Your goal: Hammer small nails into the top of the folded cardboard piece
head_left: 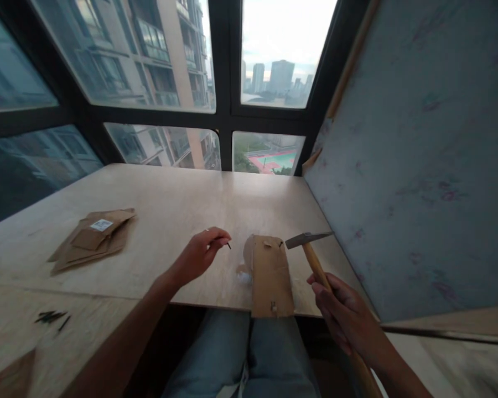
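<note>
Between the fingertips of my left hand [200,251] is a small dark nail [229,245], held above the wooden tabletop. My right hand [343,309] is wrapped round the wooden handle of a hammer [307,239]; its metal head is raised just right of a piece of cardboard [270,279]. The cardboard lies flat and reaches the table's front edge. A dark nail [281,244] stands at its upper right corner, and a torn spot shows near its lower end. Beside its left edge is a round brownish piece [248,251] with something whitish, partly covered.
A stack of flattened cardboard pieces [95,240] with a white label lies at the left. Several dark nails [50,317] are scattered nearer, close to another cardboard corner [12,378]. A flowered panel [415,166] rises along the right side. Windows [161,146] stand behind the tabletop [178,204].
</note>
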### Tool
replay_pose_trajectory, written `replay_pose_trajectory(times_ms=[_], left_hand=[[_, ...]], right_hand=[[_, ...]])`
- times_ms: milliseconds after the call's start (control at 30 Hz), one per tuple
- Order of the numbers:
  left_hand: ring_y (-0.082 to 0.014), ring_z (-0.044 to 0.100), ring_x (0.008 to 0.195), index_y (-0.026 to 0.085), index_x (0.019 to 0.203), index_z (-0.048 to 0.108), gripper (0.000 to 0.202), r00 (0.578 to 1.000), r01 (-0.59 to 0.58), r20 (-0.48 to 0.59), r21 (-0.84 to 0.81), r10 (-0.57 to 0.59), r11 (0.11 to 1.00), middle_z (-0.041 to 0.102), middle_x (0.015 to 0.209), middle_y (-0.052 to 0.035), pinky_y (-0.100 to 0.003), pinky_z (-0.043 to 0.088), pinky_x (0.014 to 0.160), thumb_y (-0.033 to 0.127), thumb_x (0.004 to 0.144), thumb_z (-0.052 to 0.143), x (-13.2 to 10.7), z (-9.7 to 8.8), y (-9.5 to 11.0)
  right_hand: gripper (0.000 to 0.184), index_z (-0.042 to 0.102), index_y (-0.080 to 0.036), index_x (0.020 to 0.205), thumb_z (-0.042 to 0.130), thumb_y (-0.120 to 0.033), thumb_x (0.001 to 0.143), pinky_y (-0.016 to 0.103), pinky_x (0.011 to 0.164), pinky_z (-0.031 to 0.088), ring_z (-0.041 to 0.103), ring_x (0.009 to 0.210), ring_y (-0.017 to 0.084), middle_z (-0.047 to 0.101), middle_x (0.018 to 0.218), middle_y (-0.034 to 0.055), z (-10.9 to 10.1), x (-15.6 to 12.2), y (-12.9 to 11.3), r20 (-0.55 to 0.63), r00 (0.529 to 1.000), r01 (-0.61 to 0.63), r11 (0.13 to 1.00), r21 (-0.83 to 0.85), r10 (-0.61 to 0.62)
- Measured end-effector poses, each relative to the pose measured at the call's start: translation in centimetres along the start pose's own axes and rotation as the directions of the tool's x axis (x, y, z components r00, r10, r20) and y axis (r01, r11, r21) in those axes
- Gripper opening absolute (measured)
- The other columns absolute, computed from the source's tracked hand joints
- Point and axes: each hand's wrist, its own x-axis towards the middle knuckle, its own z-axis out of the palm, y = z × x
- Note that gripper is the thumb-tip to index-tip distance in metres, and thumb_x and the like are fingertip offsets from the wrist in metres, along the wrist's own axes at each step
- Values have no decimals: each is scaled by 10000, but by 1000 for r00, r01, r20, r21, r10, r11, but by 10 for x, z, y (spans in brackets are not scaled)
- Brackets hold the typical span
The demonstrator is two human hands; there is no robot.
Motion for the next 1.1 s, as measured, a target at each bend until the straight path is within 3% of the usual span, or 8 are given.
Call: replay_pose_trajectory(times_ms=[167, 333, 667, 1100], left_hand=[[-160, 646, 747, 174, 860, 640, 189, 986, -142, 73, -102, 149, 985, 705, 803, -43, -274, 501, 698, 209, 923, 466, 48, 72, 18], [-180, 664, 877, 170, 988, 665, 216, 969, -225, 99, -37, 228, 974, 720, 936, -74, -315, 517, 816, 186, 951, 453, 64, 108, 14], [-191, 635, 904, 177, 1094, 669, 269, 908, -376, 220, 46, 358, 925, 685, 986, -94, -339, 529, 815, 159, 966, 434, 64, 114, 4], [-196, 641, 952, 207, 1114, 688, 267, 916, -358, 209, 43, 342, 933, 708, 1027, -83, -359, 530, 863, 179, 954, 476, 61, 120, 1]], right_hand=[[504, 518, -206, 1027, 535, -677, 848, 122, 220, 233, 255, 229, 38, 364, 415, -151, -10, -5, 5, -43, 999, -17, 1000, -12, 17], [502, 526, -203, 1062, 526, -665, 865, 126, 238, 247, 250, 242, 44, 350, 403, -152, -17, -8, 5, -94, 994, -56, 998, -6, 55], [490, 511, -204, 1108, 542, -630, 868, 128, 244, 231, 250, 245, 51, 342, 389, -158, -18, -1, 8, -98, 991, -88, 996, 30, 91], [518, 507, -208, 1134, 556, -638, 850, 141, 230, 213, 261, 232, 59, 357, 397, -153, -12, 11, 15, -49, 993, -108, 994, -3, 108]])
